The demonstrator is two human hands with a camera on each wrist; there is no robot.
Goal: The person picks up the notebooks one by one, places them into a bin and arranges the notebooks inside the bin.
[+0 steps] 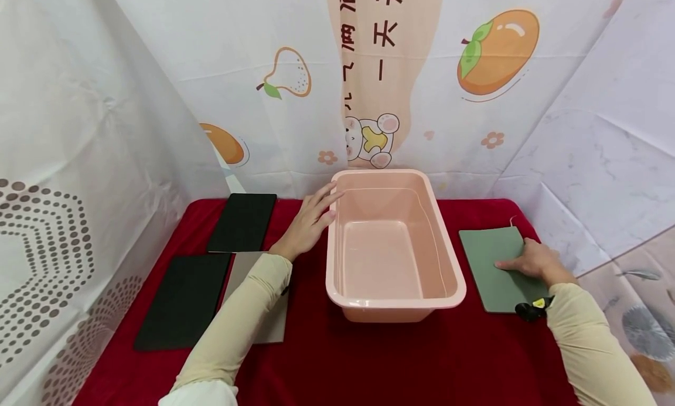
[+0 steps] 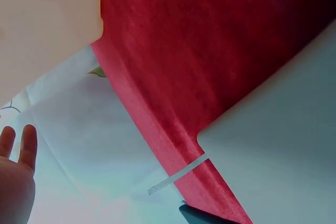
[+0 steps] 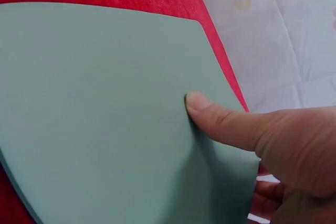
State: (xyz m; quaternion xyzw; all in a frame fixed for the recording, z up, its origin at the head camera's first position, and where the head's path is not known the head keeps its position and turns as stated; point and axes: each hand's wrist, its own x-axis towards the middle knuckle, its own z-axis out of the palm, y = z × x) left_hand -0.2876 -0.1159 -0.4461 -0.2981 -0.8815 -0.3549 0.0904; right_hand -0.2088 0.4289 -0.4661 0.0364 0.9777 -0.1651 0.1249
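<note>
A pink plastic basin point(image 1: 377, 259) stands in the middle of the red cloth, with nothing inside it. My left hand point(image 1: 311, 218) is at the basin's left rim, fingers fairly straight; the left wrist view catches only part of this hand point(image 2: 18, 177) at its edge. On the right lies a green notebook point(image 1: 490, 271) with a thin ribbon at its far end. My right hand point(image 1: 535, 259) grips it by the right edge. In the right wrist view the thumb point(image 3: 220, 121) presses on the cover, while the other fingers are partly hidden at the edge.
Left of the basin lie two black notebooks, one farther back point(image 1: 242, 221) and one nearer point(image 1: 181, 300). Beside them a grey notebook point(image 1: 271, 324) is partly covered by the left forearm. Printed curtains point(image 1: 422, 101) hang close behind the table and on both sides.
</note>
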